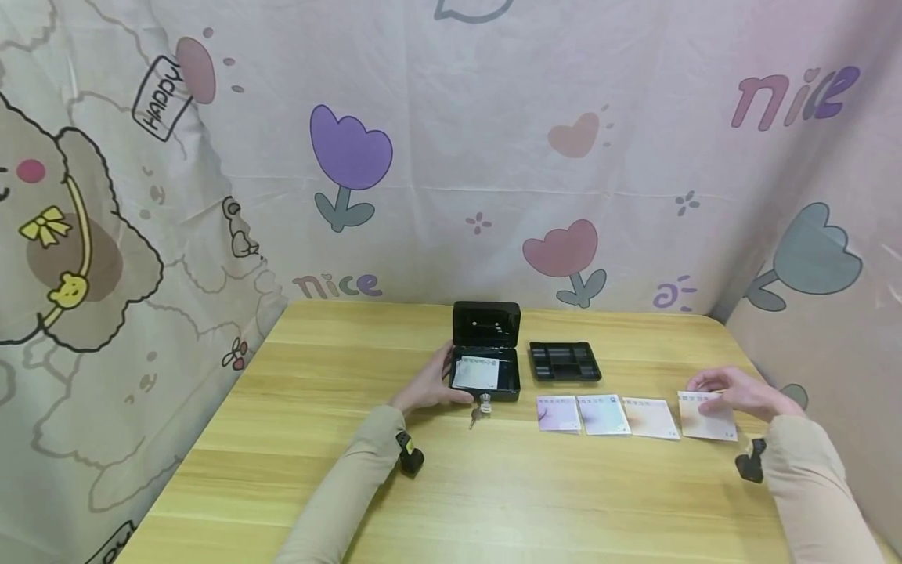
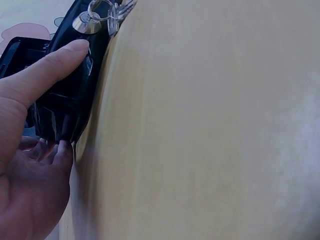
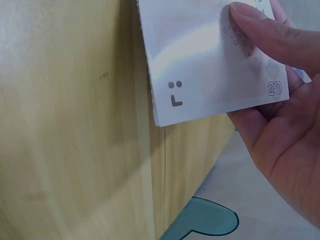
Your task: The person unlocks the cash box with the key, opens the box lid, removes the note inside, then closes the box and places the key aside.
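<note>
My left hand grips the left side of an open black cash box, its thumb along the front edge near the lock in the left wrist view. Pale banknotes lie inside the box, and keys on a ring hang from the lock. At the right, my right hand pinches a light brown banknote marked 20, with the thumb on its face and the fingers behind. The bundle is tilted up, close over the table. Left of it lie an orange banknote pile, a blue one and a purple one.
A black compartment tray sits right of the cash box, behind the banknotes. All stand on a wooden table. A printed cloth hangs behind the table and along its sides.
</note>
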### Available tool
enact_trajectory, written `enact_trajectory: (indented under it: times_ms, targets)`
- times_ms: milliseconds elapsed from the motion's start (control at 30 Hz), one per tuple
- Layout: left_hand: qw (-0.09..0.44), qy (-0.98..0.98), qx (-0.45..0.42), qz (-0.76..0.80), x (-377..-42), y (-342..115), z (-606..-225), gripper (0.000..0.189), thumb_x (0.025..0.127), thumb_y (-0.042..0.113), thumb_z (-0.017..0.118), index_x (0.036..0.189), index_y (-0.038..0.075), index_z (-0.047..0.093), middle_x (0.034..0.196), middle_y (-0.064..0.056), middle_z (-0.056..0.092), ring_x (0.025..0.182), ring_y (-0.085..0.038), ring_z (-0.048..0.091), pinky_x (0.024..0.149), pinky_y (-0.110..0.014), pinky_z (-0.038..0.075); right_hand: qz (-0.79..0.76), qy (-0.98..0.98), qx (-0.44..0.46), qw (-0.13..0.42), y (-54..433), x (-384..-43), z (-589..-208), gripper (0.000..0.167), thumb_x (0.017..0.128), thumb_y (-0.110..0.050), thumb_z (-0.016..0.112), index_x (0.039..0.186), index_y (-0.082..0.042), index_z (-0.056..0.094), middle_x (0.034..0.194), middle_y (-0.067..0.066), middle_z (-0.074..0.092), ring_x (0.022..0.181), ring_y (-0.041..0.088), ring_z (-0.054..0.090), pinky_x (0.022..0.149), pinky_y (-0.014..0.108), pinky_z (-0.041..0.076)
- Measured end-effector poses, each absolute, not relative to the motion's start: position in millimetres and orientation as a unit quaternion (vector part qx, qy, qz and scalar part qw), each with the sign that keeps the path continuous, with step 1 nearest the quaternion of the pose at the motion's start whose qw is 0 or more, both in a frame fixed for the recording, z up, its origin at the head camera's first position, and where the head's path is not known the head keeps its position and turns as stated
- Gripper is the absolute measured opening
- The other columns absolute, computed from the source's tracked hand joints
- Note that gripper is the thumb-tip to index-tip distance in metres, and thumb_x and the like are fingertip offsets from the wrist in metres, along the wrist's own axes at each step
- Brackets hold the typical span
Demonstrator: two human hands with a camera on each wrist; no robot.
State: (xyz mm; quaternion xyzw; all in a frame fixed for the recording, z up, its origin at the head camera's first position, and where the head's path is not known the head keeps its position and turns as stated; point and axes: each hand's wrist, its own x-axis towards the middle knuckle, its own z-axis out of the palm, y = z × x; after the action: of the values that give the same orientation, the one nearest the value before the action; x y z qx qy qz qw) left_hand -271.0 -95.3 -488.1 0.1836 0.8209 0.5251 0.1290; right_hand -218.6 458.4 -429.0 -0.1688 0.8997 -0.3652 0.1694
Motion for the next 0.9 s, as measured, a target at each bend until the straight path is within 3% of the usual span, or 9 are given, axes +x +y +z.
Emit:
enact_trajectory:
  times_ms: [267, 433, 567, 900]
  targets:
    - [0.130, 0.823, 0.182, 0.523, -271, -95, -488, 0.125, 0.073, 0.015, 0.091, 0.161, 0.001, 0.004, 0.169, -0.022, 0.008, 0.154, -0.041, 0.023, 0.128, -0.048, 0.025, -0.338, 0.917, -0.136, 0.162, 457, -219, -431, 0.035, 0.078, 0.003, 0.072, 0.108, 0.019, 0.060, 0.099, 0.004, 0.073, 0.086, -0.010, 0.056, 0.074, 0.012, 0.045]
    - [0.129, 0.821, 0.183, 0.525, -271, -95, -489, 0.125, 0.073, 0.015, 0.091, 0.161, 0.001, 0.004, 0.169, -0.022, 0.008, 0.154, -0.041, 0.023, 0.128, -0.048, 0.025, -0.338, 0.918, -0.118, 0.171, 453, -218, -432, 0.039, 0.077, 0.003, 0.071, 0.110, 0.019, 0.058, 0.102, 0.019, 0.071, 0.084, 0.001, 0.060, 0.073, 0.016, 0.047]
    - [0.128, 0.822, 0.184, 0.524, -272, -96, -490, 0.124, 0.073, 0.015, 0.091, 0.161, 0.001, 0.004, 0.169, -0.023, 0.007, 0.154, -0.042, 0.023, 0.127, -0.048, 0.025, -0.342, 0.915, -0.110, 0.183, 450, -218, -433, 0.038, 0.076, 0.004, 0.069, 0.109, 0.017, 0.059, 0.102, 0.021, 0.070, 0.084, 0.008, 0.060, 0.073, 0.018, 0.047]
    - [0.127, 0.821, 0.187, 0.524, -271, -96, -488, 0.125, 0.073, 0.016, 0.091, 0.161, 0.001, 0.004, 0.169, -0.023, 0.008, 0.154, -0.042, 0.023, 0.127, -0.048, 0.025, -0.351, 0.914, -0.105, 0.175, 448, -218, -443, 0.036, 0.077, 0.005, 0.070, 0.109, 0.017, 0.059, 0.100, 0.018, 0.069, 0.086, 0.005, 0.058, 0.073, 0.016, 0.048]
